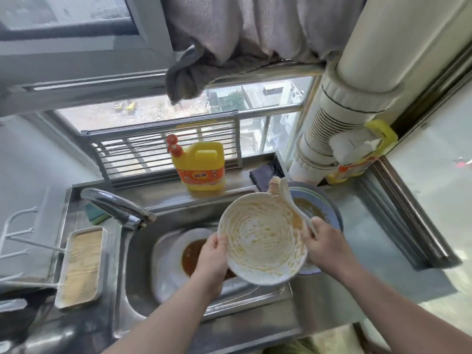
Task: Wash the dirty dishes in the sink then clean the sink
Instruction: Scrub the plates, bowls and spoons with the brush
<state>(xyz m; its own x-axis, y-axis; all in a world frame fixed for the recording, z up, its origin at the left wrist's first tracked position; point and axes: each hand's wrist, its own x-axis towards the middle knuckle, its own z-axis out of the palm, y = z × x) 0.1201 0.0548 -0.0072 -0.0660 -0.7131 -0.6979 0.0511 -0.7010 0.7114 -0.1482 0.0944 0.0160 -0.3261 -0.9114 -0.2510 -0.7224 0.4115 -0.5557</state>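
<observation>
My left hand [213, 254] grips the left rim of a white plate [263, 238] smeared with yellow streaks, held tilted above the steel sink [138, 284]. My right hand [321, 241] holds the white handle of a dish brush [283, 192]; its bristle head sticks up past the plate's far rim. In the sink lies another white plate [173, 251] with brown sauce. A blue-rimmed bowl [324, 208] with brown residue sits to the right, partly hidden behind the held plate.
A chrome tap [120, 208] reaches over the sink's left side. A yellow detergent bottle [201, 167] stands on the back ledge by a metal rack [163, 149]. A tray with a wood-pattern bottom [81, 267] lies left; a green sponge [95, 214] sits behind the tap.
</observation>
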